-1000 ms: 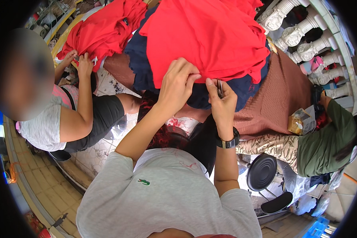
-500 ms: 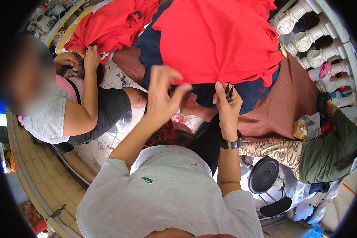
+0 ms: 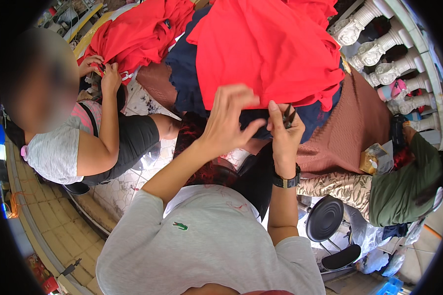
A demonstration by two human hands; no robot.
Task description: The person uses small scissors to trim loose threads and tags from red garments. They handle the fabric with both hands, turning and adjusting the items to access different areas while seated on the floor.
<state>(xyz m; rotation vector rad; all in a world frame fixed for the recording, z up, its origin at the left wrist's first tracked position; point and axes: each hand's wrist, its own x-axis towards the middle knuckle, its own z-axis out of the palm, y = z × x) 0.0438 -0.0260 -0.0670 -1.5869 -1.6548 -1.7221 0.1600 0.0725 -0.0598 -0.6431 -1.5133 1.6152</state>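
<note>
Smooth red cloth [image 3: 266, 54], near edge of the brown-draped surface [image 3: 357, 123]. Left hand [image 3: 225, 124]: spread apart, near it. Right hand [image 3: 285, 136]: clamped on dark metal snips [image 3: 290, 116].

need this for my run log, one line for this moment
left hand: open, nothing seen in it | right hand: holds dark snips at edge of red cloth | red cloth: over dark blue cloth

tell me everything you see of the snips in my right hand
Dark snips, metal by the look, two pointed blades spread apart and aimed away from you. Your right hand holds them, largely hiding the handles. They sit by the near edge of the red cloth; contact with it is unclear.
</note>
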